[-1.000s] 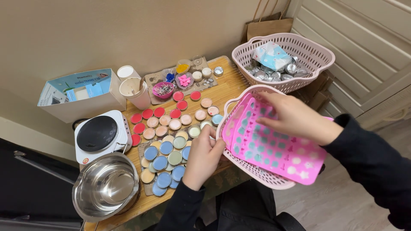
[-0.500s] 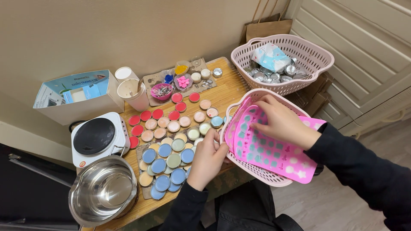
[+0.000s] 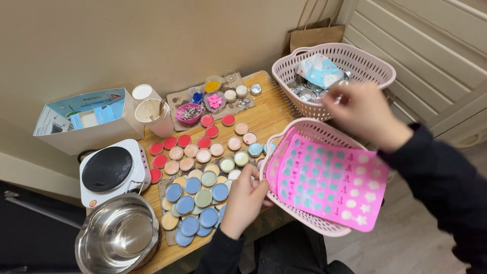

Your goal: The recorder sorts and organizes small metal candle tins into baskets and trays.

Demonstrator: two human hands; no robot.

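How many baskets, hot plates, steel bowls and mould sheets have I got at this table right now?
Pink baskets: 2, near and far
Hot plate: 1
Steel bowl: 1
Pink mould sheet: 1
Total: 5

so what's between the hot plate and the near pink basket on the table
In the head view, rows of small round tins filled with red, peach, green and blue lie between the hot plate and the near pink basket; the left hand grips that basket's rim.
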